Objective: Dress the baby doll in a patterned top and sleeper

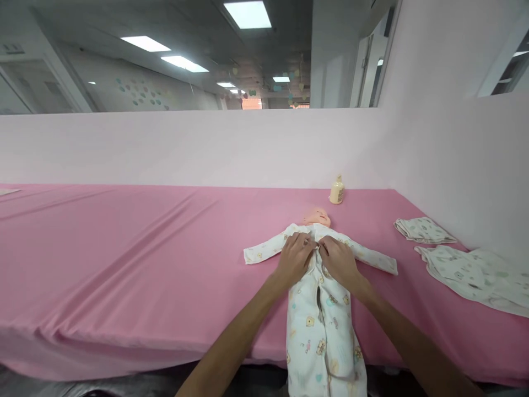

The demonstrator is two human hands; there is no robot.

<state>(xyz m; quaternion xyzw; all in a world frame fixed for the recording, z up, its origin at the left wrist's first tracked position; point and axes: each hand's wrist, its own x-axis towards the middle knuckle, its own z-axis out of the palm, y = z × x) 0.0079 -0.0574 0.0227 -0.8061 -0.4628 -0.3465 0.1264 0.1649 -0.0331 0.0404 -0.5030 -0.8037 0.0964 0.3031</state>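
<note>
1. We have one long-sleeved white garment (306,322), printed with small bears, lying front up on the pink sheet (136,259), its lower part running past the near edge.
2. Our two hands meet at its front opening, just below the collar: the left hand (296,256) pinches one side of the fabric, the right hand (339,259) pinches the other, fingertips nearly together.
3. Below our fingers we see a narrow gap in the front, then the two sides lying close together.
4. We count two sleeves, both stretched outward, with pink sheet around each cuff.
5. One doll (317,216) shows its head above the collar; we cannot tell how its body lies.
6. Our widest room for moving is leftward, a long, lightly creased stretch of sheet; rightward, a narrower strip separates the garment from the cloths.
7. We count one pale yellow bottle (336,192), upright near the far edge by the wall (198,149).
8. Along the right edge we count two printed cloths: one folded cloth (424,229) and, nearer us, one spread cloth (471,275).
</note>
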